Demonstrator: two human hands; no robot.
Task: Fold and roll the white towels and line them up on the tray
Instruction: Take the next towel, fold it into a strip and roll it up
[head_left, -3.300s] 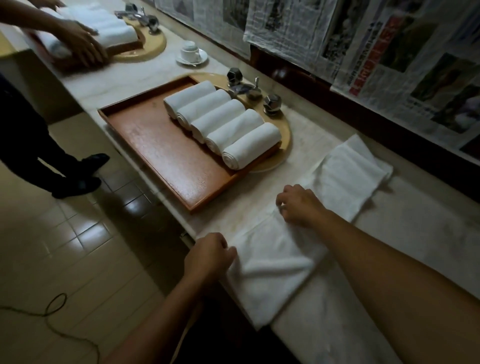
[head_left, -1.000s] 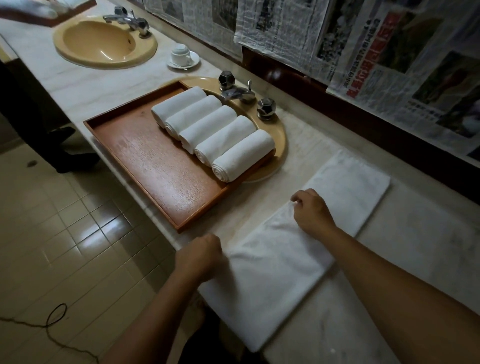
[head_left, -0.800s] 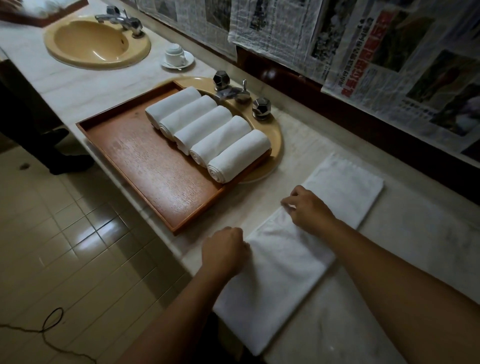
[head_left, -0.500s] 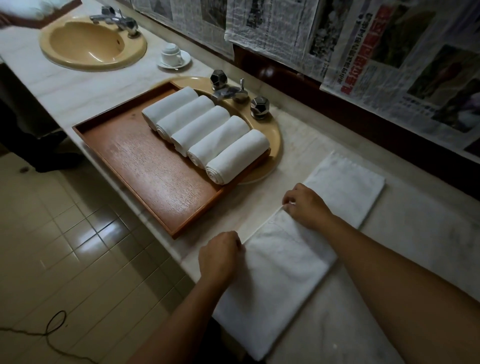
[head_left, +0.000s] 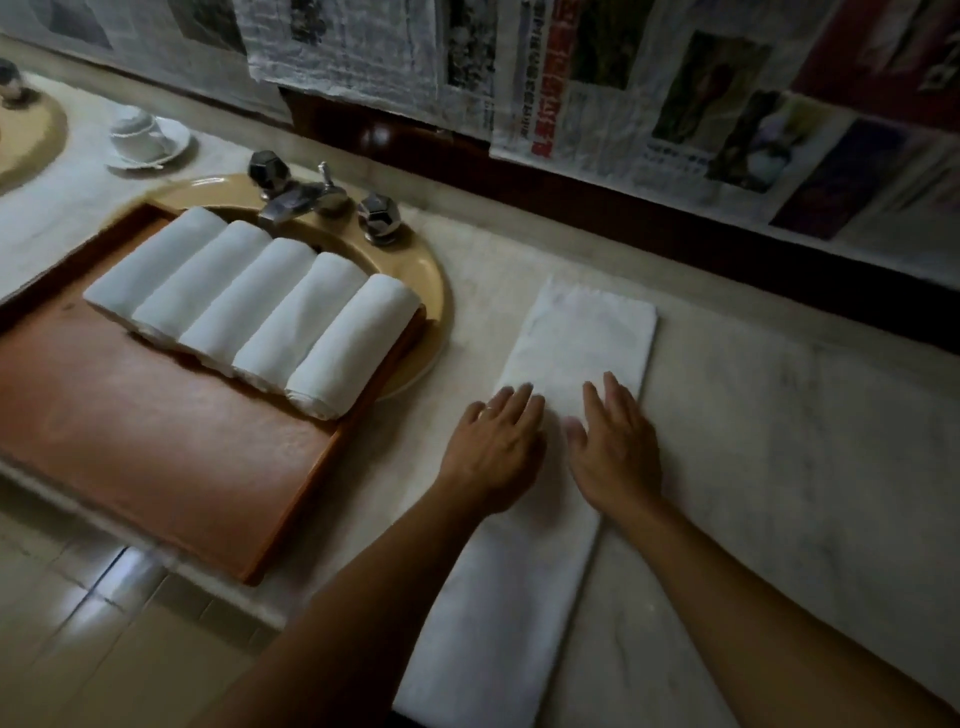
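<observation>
Five rolled towels lie lined up on the tray. Left hand and right hand, fingers flat, press a folded towel, not yet rolled.

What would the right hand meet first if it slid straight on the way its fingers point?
The right hand lies flat on the towel, fingers pointing along it. It would cross more towel, then bare counter, then probably the dark wall strip.
</observation>
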